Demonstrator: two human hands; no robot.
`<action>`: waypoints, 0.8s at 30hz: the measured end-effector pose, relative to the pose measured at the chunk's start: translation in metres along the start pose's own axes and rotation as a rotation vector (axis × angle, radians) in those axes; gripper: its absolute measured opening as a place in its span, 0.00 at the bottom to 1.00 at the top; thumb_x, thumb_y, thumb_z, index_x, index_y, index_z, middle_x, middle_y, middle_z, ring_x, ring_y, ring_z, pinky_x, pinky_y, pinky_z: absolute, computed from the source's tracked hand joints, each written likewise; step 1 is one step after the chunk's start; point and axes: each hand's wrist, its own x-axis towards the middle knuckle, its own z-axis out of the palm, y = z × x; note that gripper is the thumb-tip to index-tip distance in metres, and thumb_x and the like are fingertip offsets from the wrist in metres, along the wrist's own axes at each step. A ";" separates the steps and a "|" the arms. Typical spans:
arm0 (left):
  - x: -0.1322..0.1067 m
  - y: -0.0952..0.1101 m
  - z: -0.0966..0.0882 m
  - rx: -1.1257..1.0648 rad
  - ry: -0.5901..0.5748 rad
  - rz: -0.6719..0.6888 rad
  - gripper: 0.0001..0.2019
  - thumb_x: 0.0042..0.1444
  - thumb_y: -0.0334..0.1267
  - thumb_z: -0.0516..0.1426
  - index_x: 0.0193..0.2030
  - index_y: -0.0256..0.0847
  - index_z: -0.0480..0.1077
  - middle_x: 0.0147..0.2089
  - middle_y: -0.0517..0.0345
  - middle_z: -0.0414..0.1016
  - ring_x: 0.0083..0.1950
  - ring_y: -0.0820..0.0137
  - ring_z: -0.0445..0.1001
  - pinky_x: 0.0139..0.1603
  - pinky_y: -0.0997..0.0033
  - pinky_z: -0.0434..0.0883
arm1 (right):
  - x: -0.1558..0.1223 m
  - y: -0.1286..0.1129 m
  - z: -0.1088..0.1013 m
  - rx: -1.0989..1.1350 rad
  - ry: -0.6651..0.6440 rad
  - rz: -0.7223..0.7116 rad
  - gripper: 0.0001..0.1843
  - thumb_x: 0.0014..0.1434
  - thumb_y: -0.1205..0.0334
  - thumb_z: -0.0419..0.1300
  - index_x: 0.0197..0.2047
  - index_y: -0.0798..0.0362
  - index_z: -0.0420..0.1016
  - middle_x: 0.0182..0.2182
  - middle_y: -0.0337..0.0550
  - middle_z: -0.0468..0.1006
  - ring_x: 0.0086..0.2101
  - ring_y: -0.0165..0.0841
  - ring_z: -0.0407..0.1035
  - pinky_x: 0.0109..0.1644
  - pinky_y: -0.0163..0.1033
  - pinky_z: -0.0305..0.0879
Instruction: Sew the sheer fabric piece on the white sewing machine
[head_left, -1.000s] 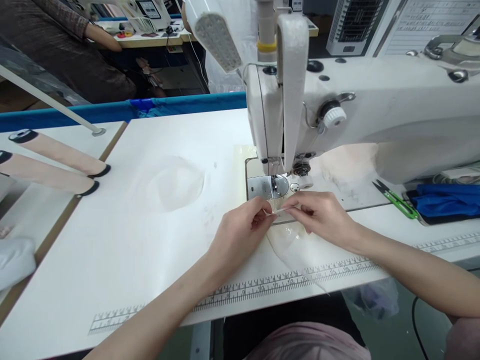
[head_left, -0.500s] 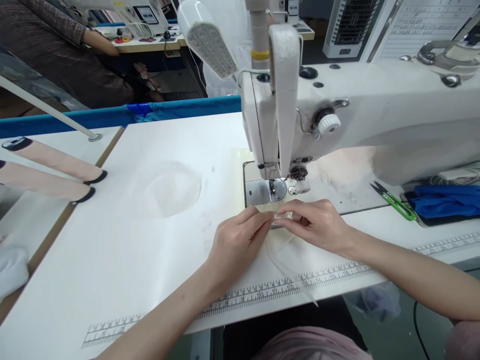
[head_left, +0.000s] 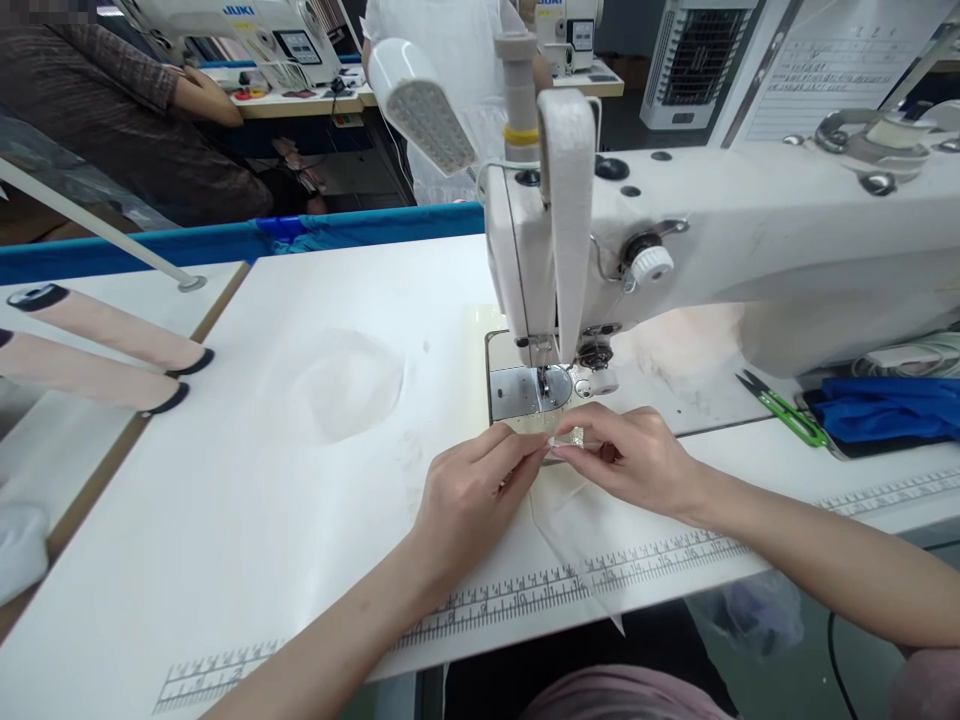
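My left hand (head_left: 471,495) and my right hand (head_left: 637,455) meet just in front of the needle plate (head_left: 525,390) of a white sewing machine (head_left: 675,250). Both pinch the near edge of a thin, pale, sheer piece of fabric (head_left: 570,520) that lies on the white table (head_left: 300,480) and trails toward its front edge. The fingertips of both hands press together on a narrow fold of the fabric. The needle and presser foot (head_left: 546,380) stand right behind the fingers.
Green thread snips (head_left: 784,408) and a folded blue cloth (head_left: 889,410) lie at the right under the machine arm. Two beige tubes with black ends (head_left: 105,345) rest at the left. A printed ruler (head_left: 570,585) runs along the front edge. Another person sits at the far left.
Both hands stay pinched on the fabric edge and have shifted slightly; the camera has tilted, so the scene sits lower in view.
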 end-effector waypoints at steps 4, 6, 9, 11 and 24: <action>0.000 0.000 0.000 0.023 0.016 0.020 0.04 0.61 0.29 0.56 0.38 0.37 0.72 0.26 0.64 0.68 0.24 0.81 0.63 0.21 0.80 0.60 | 0.000 0.000 0.000 0.015 -0.014 0.003 0.06 0.65 0.62 0.56 0.42 0.55 0.70 0.17 0.27 0.69 0.15 0.19 0.56 0.19 0.27 0.53; 0.000 -0.001 0.000 0.034 0.026 0.031 0.04 0.61 0.28 0.56 0.37 0.37 0.72 0.25 0.65 0.67 0.23 0.81 0.62 0.21 0.80 0.59 | 0.000 -0.001 -0.001 0.020 -0.015 -0.006 0.05 0.65 0.63 0.56 0.41 0.55 0.71 0.17 0.28 0.69 0.15 0.20 0.57 0.20 0.27 0.54; -0.001 -0.001 0.000 0.036 0.032 0.050 0.03 0.60 0.28 0.57 0.37 0.37 0.72 0.24 0.65 0.66 0.22 0.81 0.61 0.21 0.80 0.59 | 0.000 -0.001 0.000 0.031 -0.016 -0.007 0.04 0.65 0.63 0.56 0.40 0.55 0.71 0.18 0.28 0.70 0.16 0.20 0.58 0.21 0.27 0.55; -0.001 -0.001 0.000 0.032 0.034 0.059 0.03 0.60 0.27 0.57 0.37 0.36 0.72 0.24 0.65 0.66 0.23 0.81 0.62 0.21 0.80 0.59 | 0.000 -0.001 0.000 0.032 -0.016 -0.005 0.05 0.65 0.63 0.56 0.41 0.55 0.71 0.19 0.29 0.70 0.16 0.20 0.58 0.21 0.27 0.54; -0.001 -0.001 0.000 0.042 0.046 0.055 0.02 0.60 0.28 0.58 0.37 0.37 0.71 0.25 0.65 0.67 0.23 0.80 0.62 0.22 0.79 0.60 | 0.001 -0.001 -0.001 0.057 -0.007 0.005 0.06 0.65 0.62 0.56 0.41 0.55 0.71 0.18 0.28 0.68 0.15 0.19 0.57 0.20 0.27 0.54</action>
